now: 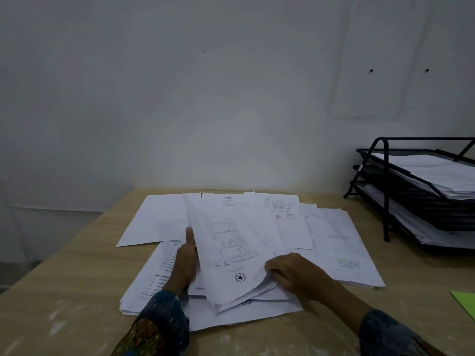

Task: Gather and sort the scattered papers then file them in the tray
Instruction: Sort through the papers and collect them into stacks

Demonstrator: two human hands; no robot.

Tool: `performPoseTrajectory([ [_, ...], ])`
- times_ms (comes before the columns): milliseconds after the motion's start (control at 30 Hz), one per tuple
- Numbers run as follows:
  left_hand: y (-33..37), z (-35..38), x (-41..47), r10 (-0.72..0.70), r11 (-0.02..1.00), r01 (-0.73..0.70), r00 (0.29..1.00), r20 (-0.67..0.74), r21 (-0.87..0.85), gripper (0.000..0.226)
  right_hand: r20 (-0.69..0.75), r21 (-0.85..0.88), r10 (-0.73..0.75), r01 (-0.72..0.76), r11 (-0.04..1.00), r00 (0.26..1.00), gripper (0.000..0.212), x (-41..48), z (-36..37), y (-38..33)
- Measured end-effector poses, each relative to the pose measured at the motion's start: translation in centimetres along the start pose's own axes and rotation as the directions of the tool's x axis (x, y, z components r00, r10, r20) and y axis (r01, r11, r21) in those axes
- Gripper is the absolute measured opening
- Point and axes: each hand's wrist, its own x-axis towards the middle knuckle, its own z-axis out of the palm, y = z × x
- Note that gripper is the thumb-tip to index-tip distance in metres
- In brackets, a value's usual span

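Head view shows the scattered papers (246,240) spread over the middle of a pale wooden table (64,291), overlapping one another at loose angles; a raised sheaf of sheets (231,253) sits at the centre of the heap, its top page printed upside down to the viewer, with a round star emblem near its lower edge; the left hand (185,263) grips the sheaf's left edge, thumb up along the front of the page and fingers hidden behind; the right hand (290,273) is closed over the sheaf's lower right corner, fingers curled onto the paper, pinching it; both wrists come out of dark patterned sleeves (164,319). Beneath the left hand lies a page with a numbered list in bold type; a blank sheet (156,219) lies to the left toward the wall; further sheets fan out to the right, the outermost one carrying a small yellow-highlighted block (348,263). A black mesh tray (380,176) with stacked tiers stands at the table's far right, well apart from the heap; white papers already lie in its top tier and in a lower one. A green sheet (466,300) pokes in at the right edge of the frame, on the table. Behind the table rises a plain white wall (180,98) with a few small dark holes.
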Motion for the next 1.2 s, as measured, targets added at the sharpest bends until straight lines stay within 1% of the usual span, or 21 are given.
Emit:
performPoseTrajectory([
  [33, -0.4, -0.4, 0.0, 0.042, 0.994, -0.037, 0.998, 0.047, -0.098, 0.059, 0.008, 0.022, 0.000, 0.000, 1.000, 1.000, 0.027, 0.0, 0.0, 0.0],
  [67, -0.7, 0.0, 0.8, 0.003, 0.988, 0.015, 0.994, 0.114, -0.155, 0.060, 0.025, 0.039, 0.000, -0.001, 0.999, 1.000, 0.027, -0.1, -0.1, -0.2],
  [100, -0.5, -0.1, 0.5, 0.003, 0.989, 0.013, 0.994, 0.107, -0.149, 0.057, 0.036, 0.055, 0.014, -0.016, 0.998, 0.999, 0.028, 0.0, -0.3, -0.4],
  [133, -0.4, -0.1, 0.6, 0.043, 0.990, -0.032, 0.996, 0.078, -0.139, 0.051, 0.031, 0.084, 0.050, -0.052, 0.995, 0.998, 0.030, 0.0, -0.6, -0.7],
  [167, 0.4, 0.0, 0.2, 0.046, 0.996, -0.042, 0.997, 0.055, -0.073, 0.040, 0.018, 0.133, 0.118, -0.119, 0.984, 0.993, 0.033, 0.0, -1.0, -0.8],
  [233, 0.6, 0.3, 0.4, 0.098, 0.994, -0.096, 0.994, -0.038, 0.043, 0.022, -0.063, 0.299, 0.292, -0.261, 0.918, 0.954, 0.034, 0.2, -1.9, -0.7],
  [267, 0.1, 0.4, 0.6, 0.115, 0.992, -0.114, 0.993, -0.029, 0.046, 0.014, -0.135, 0.379, 0.384, -0.311, 0.872, 0.913, 0.029, 0.4, -2.2, -0.2],
  [300, 0.4, 0.4, 0.3, 0.108, 0.992, -0.106, 0.994, -0.022, 0.071, 0.016, -0.229, 0.419, 0.478, -0.357, 0.835, 0.848, 0.023, 0.7, -2.3, 0.5],
  [367, -0.1, 0.3, 0.5, 0.109, 0.990, -0.106, 0.993, -0.034, 0.095, 0.016, -0.374, 0.411, 0.659, -0.520, 0.749, 0.653, 0.015, 1.2, -2.2, 2.4],
  [400, -0.3, 0.2, 0.6, 0.113, 0.990, -0.109, 0.993, -0.037, 0.094, 0.014, -0.360, 0.418, 0.753, -0.627, 0.658, 0.550, 0.020, 1.4, -2.1, 3.4],
  [467, 0.0, 0.2, 0.3, 0.113, 0.988, -0.108, 0.993, -0.041, 0.108, 0.019, -0.167, 0.418, 0.902, -0.800, 0.430, 0.398, 0.044, 1.6, -1.9, 5.1],
  [500, 0.2, 0.1, 0.2, 0.110, 0.988, -0.106, 0.993, -0.035, 0.117, 0.022, -0.071, 0.384, 0.929, -0.850, 0.360, 0.362, 0.053, 1.7, -1.7, 5.7],
  [533, -0.1, 0.1, 0.4, 0.109, 0.988, -0.106, 0.994, -0.023, 0.113, 0.026, -0.013, 0.339, 0.937, -0.880, 0.333, 0.349, 0.058, 1.9, -1.7, 6.1],
  [633, 0.1, 0.0, 0.5, 0.111, 0.986, -0.109, 0.994, -0.010, 0.129, 0.028, 0.051, 0.317, 0.932, -0.891, 0.326, 0.359, 0.059, 2.9, -2.1, 6.4],
  [700, 0.1, 0.0, 0.5, 0.120, 0.984, -0.117, 0.993, -0.011, 0.137, 0.015, 0.084, 0.324, 0.940, -0.902, 0.287, 0.330, 0.057, 3.6, -2.3, 6.4],
  [767, 0.2, 0.1, 0.5, 0.139, 0.982, -0.136, 0.990, -0.012, 0.131, 0.010, 0.103, 0.357, 0.954, -0.906, 0.229, 0.282, 0.049, 3.9, -2.4, 6.3],
  [833, 0.2, 0.2, 0.4, 0.169, 0.970, -0.165, 0.986, -0.005, 0.179, 0.025, 0.129, 0.471, 0.958, -0.866, 0.169, 0.257, 0.038, 3.9, -2.4, 6.2],
  [933, 0.3, 0.1, 0.3, 0.171, 0.959, -0.168, 0.985, 0.008, 0.229, 0.040, 0.143, 0.626, 0.949, -0.768, 0.132, 0.281, 0.029, 4.0, -2.5, 5.5],
  [1000, 0.3, 0.0, 0.3, 0.173, 0.954, -0.169, 0.985, 0.006, 0.248, 0.043, 0.096, 0.667, 0.958, -0.732, 0.139, 0.269, 0.033, 4.3, -2.4, 5.2],
  [1067, 0.2, 0.1, 0.3, 0.185, 0.949, -0.180, 0.983, 0.008, 0.258, 0.043, 0.005, 0.693, 0.973, -0.702, 0.164, 0.232, 0.035, 4.7, -2.6, 4.8],
  [1200, 0.2, 0.0, 0.3, 0.182, 0.949, -0.175, 0.983, -0.004, 0.262, 0.041, -0.238, 0.724, 0.956, -0.625, 0.294, 0.173, 0.035, 5.0, -4.2, 3.8],
])
